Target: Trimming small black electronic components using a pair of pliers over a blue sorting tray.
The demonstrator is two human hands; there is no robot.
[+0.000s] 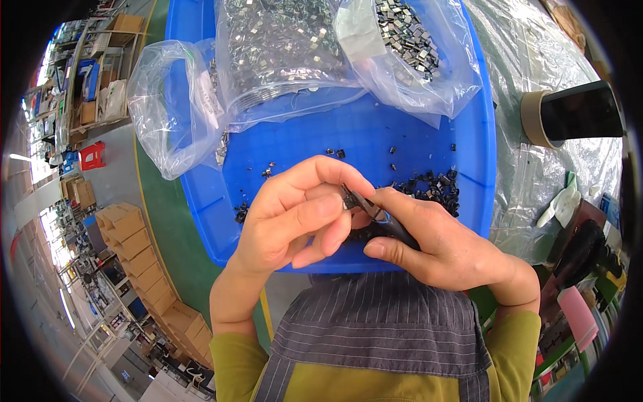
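Note:
Above the near part of a blue plastic tray (288, 147), my left hand (284, 224) pinches a small black part with a shiny metal bit (347, 200) between thumb and fingertips. My right hand (452, 251) is wrapped round dark-handled pliers (396, 232), their jaws pointing up and left and meeting the small part. Whether the jaws bite on it is too small to tell. Under my hands lies a pile of small black parts (439, 191), partly hidden by them. A few more loose pieces (340, 153) are scattered on the tray.
Clear bags of small metal-and-black pieces (281, 47) (405, 40) lie across the tray's far side. Another clear bag (171, 107) hangs over its left rim. To the right, a phone-like black device (581, 112) leans on a tape roll (534, 119). Cardboard boxes (137, 251) stand at left.

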